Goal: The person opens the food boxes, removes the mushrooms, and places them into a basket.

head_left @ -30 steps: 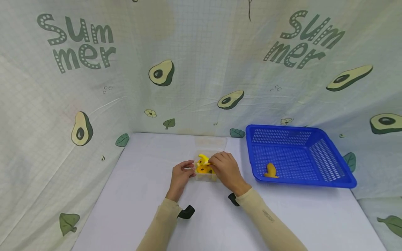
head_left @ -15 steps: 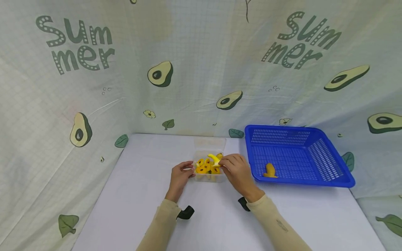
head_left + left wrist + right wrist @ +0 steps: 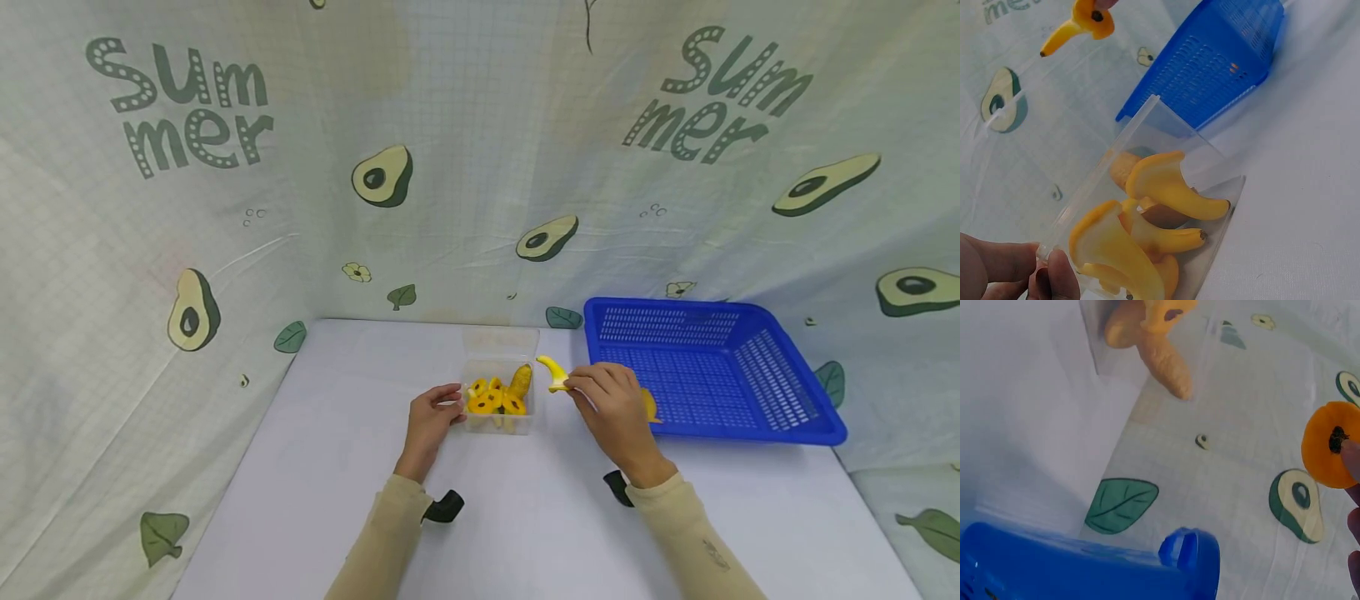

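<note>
A person's left hand [image 3: 433, 417] touches the left side of a box [image 3: 483, 367] on a table [image 3: 360, 367], its lid [image 3: 501, 342] lying behind it. Several pieces [image 3: 493, 398] sit inside, another [image 3: 520, 381] at right rear. To the right stands a basket [image 3: 675, 305], one item [image 3: 649, 405] in its near-left corner, partly behind the right hand [image 3: 615, 408], which holds a toy [image 3: 557, 373] between box and basket. A cloth [image 3: 465, 167] hangs behind.
</note>
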The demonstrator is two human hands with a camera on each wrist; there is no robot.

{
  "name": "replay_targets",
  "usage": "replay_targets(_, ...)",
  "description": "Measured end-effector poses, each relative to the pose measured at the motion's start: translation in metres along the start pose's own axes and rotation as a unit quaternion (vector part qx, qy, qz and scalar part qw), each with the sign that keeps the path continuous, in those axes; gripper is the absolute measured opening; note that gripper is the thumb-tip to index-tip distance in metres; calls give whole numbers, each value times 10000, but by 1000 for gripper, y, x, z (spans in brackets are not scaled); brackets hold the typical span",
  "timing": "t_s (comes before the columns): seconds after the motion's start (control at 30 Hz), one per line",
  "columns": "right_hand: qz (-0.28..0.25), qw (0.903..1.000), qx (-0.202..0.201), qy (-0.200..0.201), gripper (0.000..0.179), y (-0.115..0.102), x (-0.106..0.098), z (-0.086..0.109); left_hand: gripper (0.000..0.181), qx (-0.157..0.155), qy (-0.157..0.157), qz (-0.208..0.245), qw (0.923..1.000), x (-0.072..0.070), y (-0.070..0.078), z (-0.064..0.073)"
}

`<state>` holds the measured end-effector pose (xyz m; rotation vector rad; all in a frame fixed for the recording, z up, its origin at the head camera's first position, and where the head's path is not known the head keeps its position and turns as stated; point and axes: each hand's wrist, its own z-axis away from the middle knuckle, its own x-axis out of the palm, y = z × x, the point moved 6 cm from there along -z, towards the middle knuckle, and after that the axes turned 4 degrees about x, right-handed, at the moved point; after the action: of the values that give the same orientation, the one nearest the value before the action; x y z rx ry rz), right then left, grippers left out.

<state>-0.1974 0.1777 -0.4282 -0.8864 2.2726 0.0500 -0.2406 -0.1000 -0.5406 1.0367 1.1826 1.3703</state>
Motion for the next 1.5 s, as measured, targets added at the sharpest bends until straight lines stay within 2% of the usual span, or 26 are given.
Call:
replay_targets(0.23,174,9998,12,94,27,16,-18,5,32,38,-29,27,10000,0,0,-2)
replay_targets(0.5,320,9989,125,312,35,35,-35,11,33,15,-82,95,9999,1,-1,-1)
replay_targets(0.83,583,9944,807,357,38,68,-61,22,33,54,-97,64,9999,1,1,0)
replay_targets(1.03,820,9905,1067,293,36,83,-75,27,33,93,-91,97,9999,0,1,0)
replay_targets(1.5,1236,9780,1678,-79,30,117,-88,41,32,68,-43,99,9999,-1,-1,-1)
